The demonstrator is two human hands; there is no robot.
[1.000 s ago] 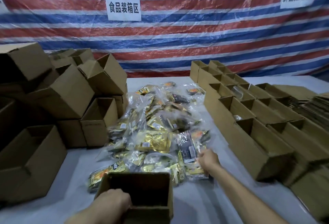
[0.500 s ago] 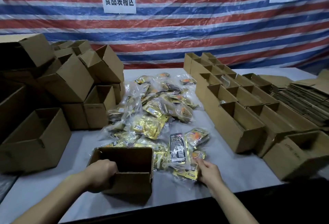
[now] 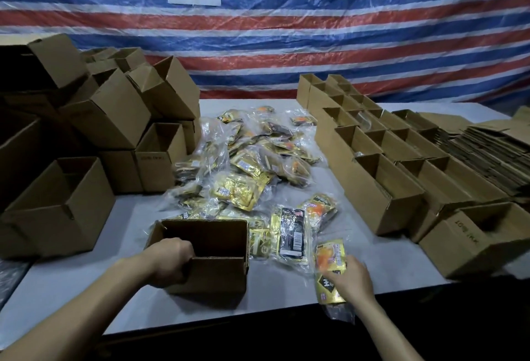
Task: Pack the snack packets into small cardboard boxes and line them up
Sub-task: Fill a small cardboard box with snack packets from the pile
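Note:
An open small cardboard box (image 3: 218, 273) stands near the table's front edge, and I see nothing inside it. My left hand (image 3: 169, 260) grips its left wall, fingers curled over the rim. My right hand (image 3: 351, 281) holds a gold and orange snack packet (image 3: 329, 257) in clear wrap, lifted just off the table to the right of the box. A black packet (image 3: 291, 234) lies flat between box and hand. The heap of snack packets (image 3: 246, 165) spreads over the middle of the table behind them.
Open cardboard boxes are piled at the left (image 3: 109, 114). Rows of open boxes (image 3: 381, 188) line the right side, with flattened cardboard (image 3: 487, 157) beyond them. The grey table (image 3: 86, 289) ends at a dark front edge. A striped tarp hangs behind.
My right hand has picked a gold and orange packet off the front of the heap and drawn it toward me. My left hand stays on the box. The view has tilted down and back.

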